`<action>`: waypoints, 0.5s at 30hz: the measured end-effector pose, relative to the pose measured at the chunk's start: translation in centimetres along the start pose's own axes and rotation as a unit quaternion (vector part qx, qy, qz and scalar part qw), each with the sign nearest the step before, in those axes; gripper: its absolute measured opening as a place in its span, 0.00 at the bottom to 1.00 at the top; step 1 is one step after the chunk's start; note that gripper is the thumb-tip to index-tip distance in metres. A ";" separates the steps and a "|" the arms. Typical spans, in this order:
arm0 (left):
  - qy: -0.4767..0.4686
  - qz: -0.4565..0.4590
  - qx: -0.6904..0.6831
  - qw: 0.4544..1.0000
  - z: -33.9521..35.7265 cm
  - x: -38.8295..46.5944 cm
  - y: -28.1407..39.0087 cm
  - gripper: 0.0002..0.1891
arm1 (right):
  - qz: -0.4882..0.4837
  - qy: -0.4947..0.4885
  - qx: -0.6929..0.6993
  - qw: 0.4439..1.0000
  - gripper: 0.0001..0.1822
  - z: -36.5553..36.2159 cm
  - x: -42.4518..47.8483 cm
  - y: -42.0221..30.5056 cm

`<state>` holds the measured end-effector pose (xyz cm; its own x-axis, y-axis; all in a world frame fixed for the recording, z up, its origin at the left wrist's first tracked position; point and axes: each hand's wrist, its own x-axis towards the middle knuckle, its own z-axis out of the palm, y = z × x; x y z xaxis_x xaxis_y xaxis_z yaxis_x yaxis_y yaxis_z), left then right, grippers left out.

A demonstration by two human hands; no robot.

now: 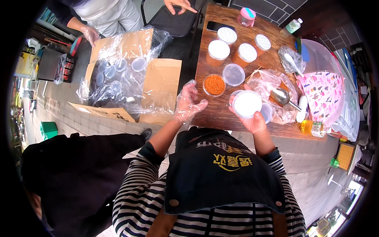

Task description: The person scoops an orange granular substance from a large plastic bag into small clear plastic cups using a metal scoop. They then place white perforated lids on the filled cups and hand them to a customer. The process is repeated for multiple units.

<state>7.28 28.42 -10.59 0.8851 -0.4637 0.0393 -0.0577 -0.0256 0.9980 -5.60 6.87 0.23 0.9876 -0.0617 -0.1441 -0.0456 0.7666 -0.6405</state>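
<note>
My left hand (191, 102), in a clear plastic glove, is held with its fingers apart at the table's left edge. Just beyond it stands an uncapped clear tub of orange-red coarse powder (214, 85). My right hand (251, 123) grips a round clear plastic lid with a white disc (247, 104) over the table. Under that hand, a clear lid (264, 113) is partly covered. Another clear round lid or tub (233, 74) lies beside the filled tub. A metal scoop (280, 96) rests on an opened plastic bag of orange-red powder (268, 80).
Several filled tubs with white tops (218, 49) stand farther back on the wooden table (204, 118), near a phone (217, 26) and a pink-lidded jar (247, 16). A bottle of yellow liquid (314, 128) lies right. Left, a cardboard box (161, 83) holds clear tubs; a co-worker's gloved hand (90, 34) touches it.
</note>
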 end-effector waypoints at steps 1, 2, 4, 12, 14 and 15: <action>-0.011 0.019 0.063 0.998 0.1 0.7 -0.1 0.49 | -0.007 0.001 -0.004 1.000 0.60 -0.3 0.0 -0.3; -0.021 0.039 0.125 0.991 0.6 1.3 -0.2 0.53 | -0.013 0.002 -0.009 1.000 0.60 -0.6 0.0 -0.5; -0.081 0.022 0.213 0.974 1.8 2.6 1.5 0.62 | -0.016 0.005 -0.011 1.000 0.59 -0.9 -0.1 -0.9; -0.028 0.052 0.060 0.996 5.0 4.3 -1.8 0.53 | 0.004 0.037 -0.058 0.998 0.56 0.3 0.7 -2.1; -0.041 0.046 0.060 0.996 4.7 4.4 -0.5 0.48 | 0.008 0.048 -0.093 0.994 0.55 1.0 1.4 -2.6; -0.046 0.004 -0.115 0.992 4.6 4.2 0.6 0.47 | 0.013 0.045 -0.118 0.992 0.55 1.5 2.0 -2.9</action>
<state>8.87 22.42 -10.03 0.8391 -0.5414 0.0524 0.0518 0.1754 0.9831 -3.29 5.50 2.91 0.9686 -0.1096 -0.2231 -0.1150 0.5981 -0.7931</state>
